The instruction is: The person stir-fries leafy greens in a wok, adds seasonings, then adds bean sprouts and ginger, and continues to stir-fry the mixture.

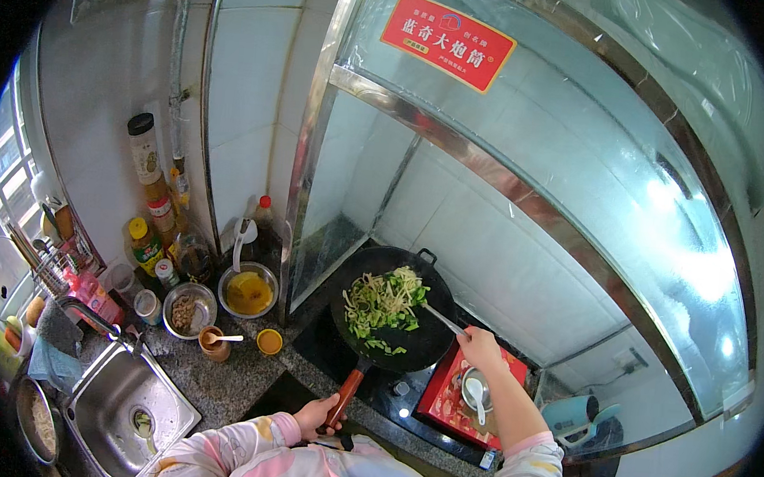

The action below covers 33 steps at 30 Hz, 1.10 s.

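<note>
A black wok (424, 351) rests on the stove, a heap of chopped green vegetables and pale strips (384, 298) in it. Its wooden handle (349, 389) points toward me, and my left hand (318, 417) is wrapped around the near end. My right hand (478, 348) grips a metal spatula (444, 318) from the right side; the far end of the tool is buried in the food. Below my right forearm lies a red box (434, 392), carrying a small metal bowl with a white spoon (477, 393).
Left of the stove stand a metal bowl of yellow liquid (248, 293), a metal bowl of brown bits (184, 311), an open jar with a spoon (215, 344) and several bottles (145, 245). A steel sink (124, 413) is further left. A metal-framed glass hood (469, 138) surrounds the stove.
</note>
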Each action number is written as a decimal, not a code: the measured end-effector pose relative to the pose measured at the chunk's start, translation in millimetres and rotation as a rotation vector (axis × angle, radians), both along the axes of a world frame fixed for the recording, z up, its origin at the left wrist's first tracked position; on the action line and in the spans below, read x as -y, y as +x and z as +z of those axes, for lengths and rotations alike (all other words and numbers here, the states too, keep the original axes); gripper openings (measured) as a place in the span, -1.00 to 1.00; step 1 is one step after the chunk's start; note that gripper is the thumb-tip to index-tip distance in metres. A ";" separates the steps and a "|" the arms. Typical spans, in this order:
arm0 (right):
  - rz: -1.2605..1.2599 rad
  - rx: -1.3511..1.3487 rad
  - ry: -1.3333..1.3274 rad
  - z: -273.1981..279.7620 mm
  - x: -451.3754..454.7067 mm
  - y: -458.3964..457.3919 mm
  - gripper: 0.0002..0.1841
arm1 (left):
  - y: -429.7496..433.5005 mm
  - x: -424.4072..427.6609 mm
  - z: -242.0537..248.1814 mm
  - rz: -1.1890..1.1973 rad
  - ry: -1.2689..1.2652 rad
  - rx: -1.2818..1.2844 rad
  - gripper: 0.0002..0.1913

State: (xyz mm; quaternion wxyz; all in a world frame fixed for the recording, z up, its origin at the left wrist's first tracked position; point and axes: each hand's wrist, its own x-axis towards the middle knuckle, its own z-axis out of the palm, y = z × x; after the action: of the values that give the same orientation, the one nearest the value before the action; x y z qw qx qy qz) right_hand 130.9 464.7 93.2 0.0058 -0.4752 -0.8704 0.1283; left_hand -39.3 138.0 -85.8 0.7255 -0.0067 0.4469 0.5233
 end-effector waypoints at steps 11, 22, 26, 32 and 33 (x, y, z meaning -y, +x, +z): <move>0.191 0.539 0.087 38.3 -19.1 -26.0 -0.63 | 1.4 6.7 6.4 0.105 -0.070 0.130 -0.68; -0.249 -0.208 -0.984 -61.7 -10.8 -54.6 -0.73 | -2.5 3.3 7.2 -0.012 -0.049 0.074 -0.68; -0.061 0.065 -0.794 -30.6 -43.8 -18.6 -0.60 | -0.6 3.6 18.8 0.016 -0.025 0.081 -0.68; 0.279 0.278 -0.807 4.1 17.6 -26.9 -0.55 | 0.1 0.6 10.0 0.004 -0.041 0.080 -0.68; 0.262 0.182 -0.857 -21.5 23.6 -38.3 -0.54 | 0.2 -0.3 12.4 -0.014 -0.042 0.072 -0.68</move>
State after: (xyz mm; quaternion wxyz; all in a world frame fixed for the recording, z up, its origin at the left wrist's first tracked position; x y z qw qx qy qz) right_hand 92.6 441.0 71.8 -0.2844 -0.3300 -0.7885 0.4342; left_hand -39.0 138.4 -73.3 0.7443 -0.0374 0.4315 0.5084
